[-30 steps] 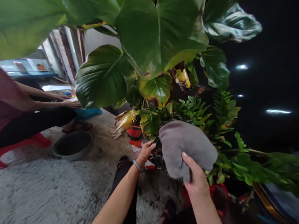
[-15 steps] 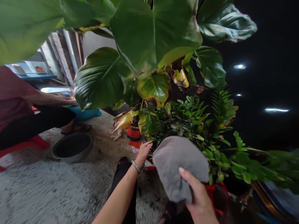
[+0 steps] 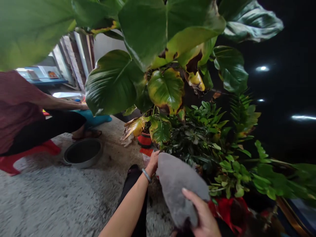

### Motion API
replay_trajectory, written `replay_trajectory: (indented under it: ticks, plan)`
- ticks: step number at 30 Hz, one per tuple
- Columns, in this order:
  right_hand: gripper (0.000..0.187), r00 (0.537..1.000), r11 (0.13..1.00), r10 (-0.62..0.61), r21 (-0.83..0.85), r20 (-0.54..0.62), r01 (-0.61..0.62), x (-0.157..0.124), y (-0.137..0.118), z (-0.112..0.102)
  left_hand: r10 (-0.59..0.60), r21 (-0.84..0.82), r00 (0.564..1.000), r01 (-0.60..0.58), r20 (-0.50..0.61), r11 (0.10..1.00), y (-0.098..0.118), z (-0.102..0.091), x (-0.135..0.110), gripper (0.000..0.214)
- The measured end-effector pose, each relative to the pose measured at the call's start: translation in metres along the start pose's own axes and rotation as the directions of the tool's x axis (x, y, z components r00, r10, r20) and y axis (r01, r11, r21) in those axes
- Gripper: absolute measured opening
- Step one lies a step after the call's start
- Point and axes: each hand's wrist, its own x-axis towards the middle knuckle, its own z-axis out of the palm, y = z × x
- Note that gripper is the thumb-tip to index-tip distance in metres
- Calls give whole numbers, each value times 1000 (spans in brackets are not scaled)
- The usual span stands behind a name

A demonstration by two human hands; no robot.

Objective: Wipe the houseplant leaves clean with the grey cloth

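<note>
A flat piece of grey cloth (image 3: 179, 179) spans the space between my two hands. My right hand (image 3: 203, 212) grips it at its near right side, thumb on top and the other fingers hidden underneath. At the cloth's upper left corner is my left hand (image 3: 153, 162), with a pale bangle (image 3: 146, 175) on the wrist. Its fingers are closed at the cloth's edge and partly hidden behind it. Just beyond that hand stand a red plant pot (image 3: 144, 140) and a red-and-white packet (image 3: 146, 152).
Large green leaves (image 3: 111, 85), some yellowed, hang ahead. Smaller leafy plants (image 3: 207, 131) grow at right, above a red bag-like thing (image 3: 229, 210). A grey basin (image 3: 84, 153) rests on the concrete floor (image 3: 54, 197). Another person (image 3: 22, 112) sits on a red stool (image 3: 29, 154) at left.
The grey cloth has moved left and now meets my left hand, looking narrower and more slanted. My right hand has moved left and slightly down with it. The view has shifted slightly left.
</note>
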Motion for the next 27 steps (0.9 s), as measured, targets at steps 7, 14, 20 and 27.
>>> replay_trajectory:
  ticks: [7,14,20,27]
  plan:
    - [42,967,938,-175,268,-187,221,52,-105,32,-62,9,997,61,41,998,2,9,-7,33]
    - [30,966,960,251,142,-63,-240,27,-4,34,-46,20,997,45,66,999,1,6,-5,39]
    - [60,993,996,-76,33,-92,80,11,-58,-33,-48,26,995,46,87,999,-1,6,-4,40]
    - [34,964,925,101,381,-246,0,68,-83,16,-67,19,987,65,147,998,-2,12,-9,46]
